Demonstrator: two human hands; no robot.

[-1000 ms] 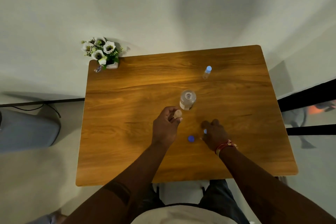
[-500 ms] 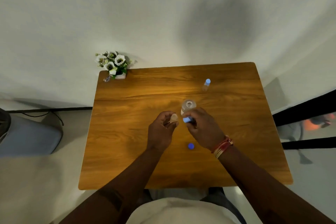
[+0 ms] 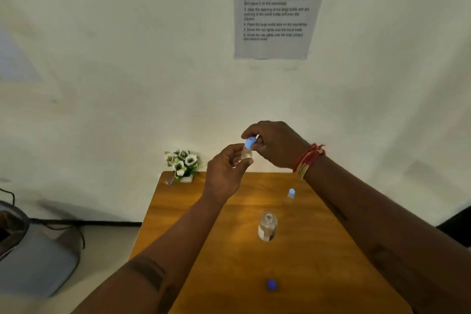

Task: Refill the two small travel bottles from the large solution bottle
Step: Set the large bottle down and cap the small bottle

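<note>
between the two hands, raised above the table [image 3: 331,250], the small travel bottle [image 3: 246,153] sits pinched in the left hand [image 3: 225,173]; the right hand [image 3: 274,144] pinches its light blue cap [image 3: 250,142]. cross-threading could leak. below the grip, the open large solution bottle [image 3: 267,227] could be knocked.

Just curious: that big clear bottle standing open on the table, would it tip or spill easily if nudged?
Probably. The large solution bottle stands upright and uncapped, so a knock could spill it. It looks only partly filled, so it is likely light and easy to shove on the smooth wooden table.
</note>
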